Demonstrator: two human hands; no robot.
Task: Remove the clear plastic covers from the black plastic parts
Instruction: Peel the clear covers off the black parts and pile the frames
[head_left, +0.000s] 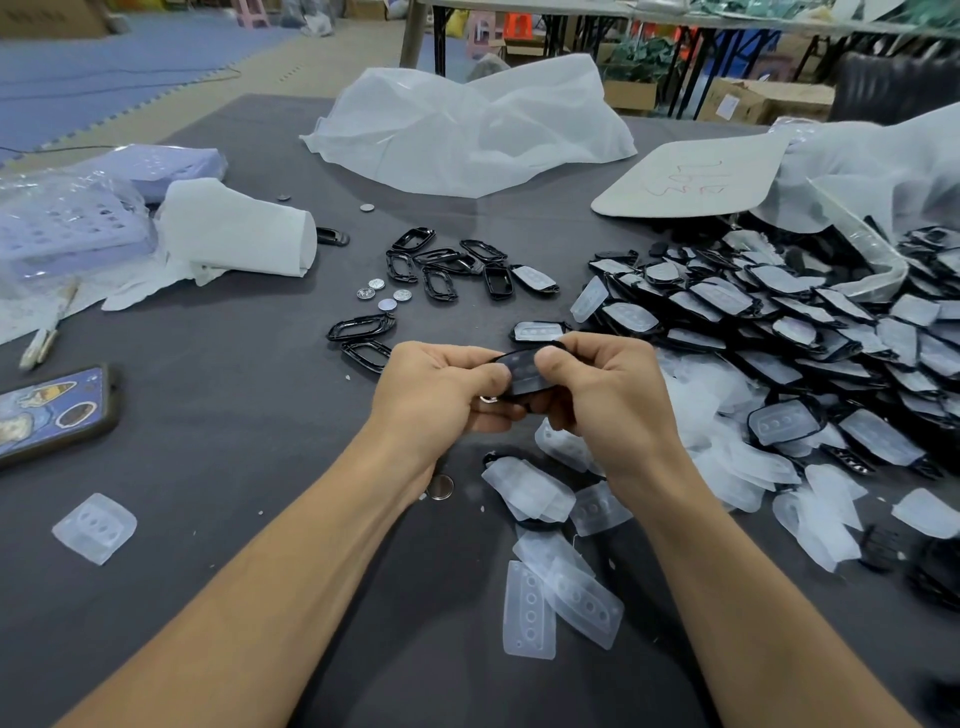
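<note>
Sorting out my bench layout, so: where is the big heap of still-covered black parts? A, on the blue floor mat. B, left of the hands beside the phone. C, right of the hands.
C: the heap of covered black parts spreads across the table right of the right hand.

Work surface: dark grey table (234, 415), matte top.
Floor: blue foam mats (104, 57) lay far left, with a tan strip (270, 62) beside them.
Far end: long tables (519, 6) stood on black legs, cardboard boxes (753, 98) beneath.
Seating: pink stool (253, 13) at back; dark chair (893, 85) at right.
Light: was even.
</note>
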